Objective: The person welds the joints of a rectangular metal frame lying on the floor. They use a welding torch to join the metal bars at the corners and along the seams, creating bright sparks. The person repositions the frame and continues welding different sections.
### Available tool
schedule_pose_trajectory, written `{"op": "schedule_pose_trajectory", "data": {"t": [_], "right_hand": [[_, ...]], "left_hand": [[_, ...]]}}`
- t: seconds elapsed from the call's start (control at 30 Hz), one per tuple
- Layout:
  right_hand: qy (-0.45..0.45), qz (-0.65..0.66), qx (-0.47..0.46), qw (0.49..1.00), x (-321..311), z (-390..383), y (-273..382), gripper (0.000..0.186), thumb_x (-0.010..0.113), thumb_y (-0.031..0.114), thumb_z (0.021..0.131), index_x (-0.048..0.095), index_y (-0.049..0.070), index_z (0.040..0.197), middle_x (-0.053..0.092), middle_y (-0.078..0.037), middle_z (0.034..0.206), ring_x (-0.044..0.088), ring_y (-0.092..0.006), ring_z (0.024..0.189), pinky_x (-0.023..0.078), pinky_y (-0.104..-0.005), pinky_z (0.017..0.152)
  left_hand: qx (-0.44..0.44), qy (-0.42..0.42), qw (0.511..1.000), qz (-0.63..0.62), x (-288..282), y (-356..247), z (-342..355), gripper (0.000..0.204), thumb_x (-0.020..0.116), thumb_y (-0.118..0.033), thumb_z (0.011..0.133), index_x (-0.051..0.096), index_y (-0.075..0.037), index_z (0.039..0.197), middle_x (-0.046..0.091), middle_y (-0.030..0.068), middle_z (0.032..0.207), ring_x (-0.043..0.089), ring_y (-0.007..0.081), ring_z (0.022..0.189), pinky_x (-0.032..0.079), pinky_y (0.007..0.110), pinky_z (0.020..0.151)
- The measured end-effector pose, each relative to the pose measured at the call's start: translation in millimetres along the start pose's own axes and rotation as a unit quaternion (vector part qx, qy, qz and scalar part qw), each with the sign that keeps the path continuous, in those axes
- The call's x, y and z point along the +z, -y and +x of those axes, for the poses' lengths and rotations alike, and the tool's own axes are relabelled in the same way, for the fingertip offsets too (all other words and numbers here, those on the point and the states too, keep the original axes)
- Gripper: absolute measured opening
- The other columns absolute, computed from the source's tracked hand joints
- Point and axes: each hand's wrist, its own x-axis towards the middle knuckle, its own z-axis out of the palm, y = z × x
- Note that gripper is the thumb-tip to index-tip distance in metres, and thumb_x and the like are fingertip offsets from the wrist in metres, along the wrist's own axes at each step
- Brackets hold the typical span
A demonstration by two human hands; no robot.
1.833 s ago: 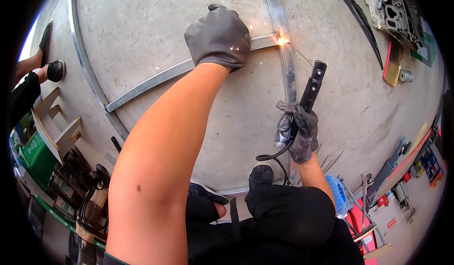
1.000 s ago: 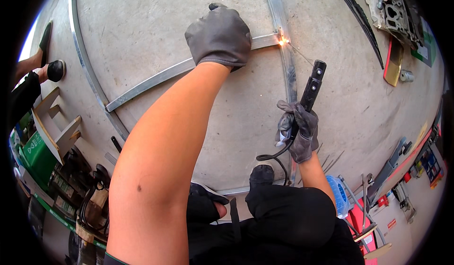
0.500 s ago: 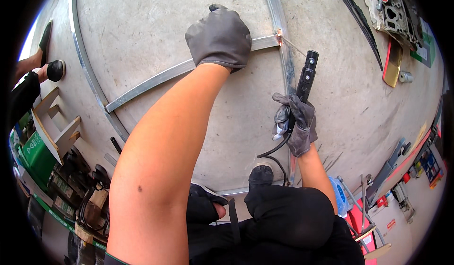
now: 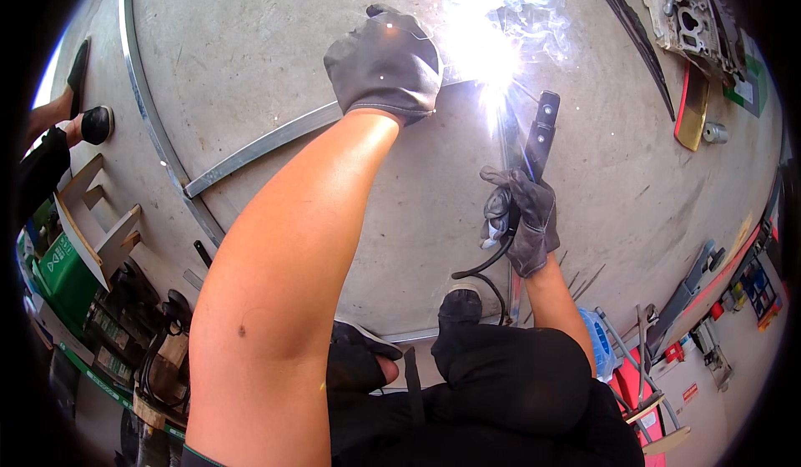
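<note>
My left hand (image 4: 384, 67), in a dark grey glove, is closed over the metal crossbar (image 4: 263, 150) of a steel frame lying on the floor; its fingertips are hidden. In my right hand (image 4: 531, 221), also gloved, is a black welding electrode holder (image 4: 544, 125). A thin welding rod (image 4: 524, 92) runs from the holder's tip to the joint between crossbar and side bar. There a glaring white-blue welding arc (image 4: 494, 60) burns, hiding the joint and part of the side bar. Smoke drifts above it and a few sparks fly. The holder's black cable (image 4: 484, 264) trails below my right hand.
The frame's left bar (image 4: 143, 92) lies on the concrete floor (image 4: 400, 242). At far left are another person's feet (image 4: 97, 123), with a green box (image 4: 68, 271) below. A metal engine part (image 4: 691, 27) and dark strips (image 4: 636, 33) lie at upper right. My shoe (image 4: 460, 307) is nearby.
A bright arc with smoke and sparks has flared up at the rod's tip, where the joint showed plainly before. Both hands have stayed nearly in place.
</note>
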Motion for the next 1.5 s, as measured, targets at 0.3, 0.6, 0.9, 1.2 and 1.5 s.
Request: {"op": "schedule_pose_trajectory", "data": {"t": [0.3, 0.6, 0.9, 1.2, 1.5], "right_hand": [[-0.011, 0.028, 0.003, 1.0, -4.5, -2.2, -6.4, 0.047, 0.07, 0.034, 0.113, 0.079, -0.01, 0.125, 0.065, -0.007, 0.071, 0.058, -0.017, 0.048, 0.051, -0.0345, 0.041], [0.023, 0.055, -0.065, 0.996, -8.2, -14.1, -7.8, 0.056, 0.07, 0.04, 0.113, 0.073, -0.013, 0.13, 0.064, -0.008, 0.07, 0.056, -0.0161, 0.049, 0.051, -0.0337, 0.044], [0.007, 0.026, -0.03, 0.999, 2.1, 1.7, 9.5, 0.058, 0.066, 0.044, 0.115, 0.074, -0.012, 0.131, 0.064, -0.005, 0.071, 0.059, -0.0134, 0.051, 0.05, -0.0304, 0.046], [0.006, 0.05, 0.014, 0.999, 4.2, 3.6, 6.9, 0.055, 0.069, 0.04, 0.114, 0.074, -0.012, 0.131, 0.064, -0.006, 0.072, 0.059, -0.0162, 0.05, 0.055, -0.0357, 0.045], [-0.003, 0.046, 0.023, 0.999, 0.1, 7.1, 3.2, 0.046, 0.068, 0.032, 0.113, 0.077, -0.012, 0.126, 0.067, -0.01, 0.071, 0.059, -0.0205, 0.046, 0.052, -0.0389, 0.041]], "left_hand": [[0.014, 0.039, 0.999, 0.026, 2.8, 1.8, 1.5, 0.043, 0.072, -0.031, 0.097, 0.075, 0.007, 0.115, 0.085, 0.0181, 0.095, 0.086, 0.0342, 0.089, 0.066, 0.045, 0.069], [-0.014, 0.025, 0.998, -0.048, -0.7, 1.5, 0.0, 0.021, 0.069, -0.021, 0.09, 0.084, -0.008, 0.095, 0.084, 0.017, 0.098, 0.083, 0.0382, 0.094, 0.063, 0.049, 0.08], [-0.004, 0.027, 0.998, -0.053, -3.4, 1.4, -1.9, 0.022, 0.07, -0.023, 0.09, 0.085, -0.008, 0.097, 0.084, 0.0177, 0.102, 0.082, 0.0395, 0.097, 0.063, 0.05, 0.082], [-0.002, 0.019, 0.999, -0.044, -2.1, -0.9, -0.8, 0.022, 0.07, -0.023, 0.092, 0.086, -0.009, 0.098, 0.084, 0.0173, 0.101, 0.083, 0.0396, 0.096, 0.063, 0.049, 0.082], [0.01, 0.016, 0.999, -0.038, 0.8, 0.3, -0.9, 0.023, 0.071, -0.017, 0.091, 0.085, -0.006, 0.105, 0.085, 0.0174, 0.098, 0.085, 0.036, 0.093, 0.065, 0.047, 0.08]]}}
